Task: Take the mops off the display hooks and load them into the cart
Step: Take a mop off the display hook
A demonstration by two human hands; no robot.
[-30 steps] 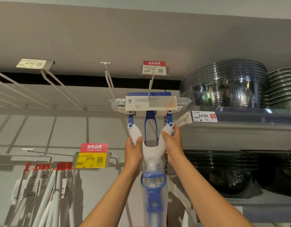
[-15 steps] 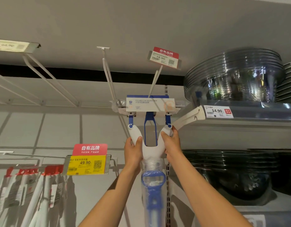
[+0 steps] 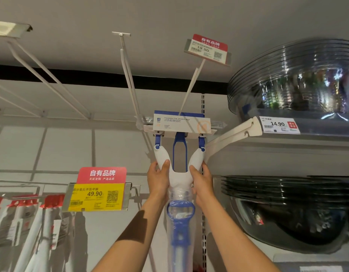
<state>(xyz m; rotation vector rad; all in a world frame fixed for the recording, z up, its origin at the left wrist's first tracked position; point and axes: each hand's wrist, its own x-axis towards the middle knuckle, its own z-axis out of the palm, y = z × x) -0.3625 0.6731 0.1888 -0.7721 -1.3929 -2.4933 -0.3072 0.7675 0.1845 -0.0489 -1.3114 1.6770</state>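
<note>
Overhead, your left hand and right hand each grip a fork of the white-and-blue plastic sponge mop, its head high on the white wire display hook. The grey shelf edge crowds the right; open wall lies left.

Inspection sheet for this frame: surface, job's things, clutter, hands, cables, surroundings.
Surface: grey slotted wall panel with white wire display hooks.
Job's things: blue-and-white foldable sponge mop, head up at the hook bearing the red 19.90 price tag; cart not in view.
Clutter: red-topped white packaged mops at lower left.
Hands: left hand and right hand each grip a white fork arm.
Cables: nothing seen.
Surroundings: stacked clear plastic bowls on the right shelf; yellow 49.90 tag.
</note>
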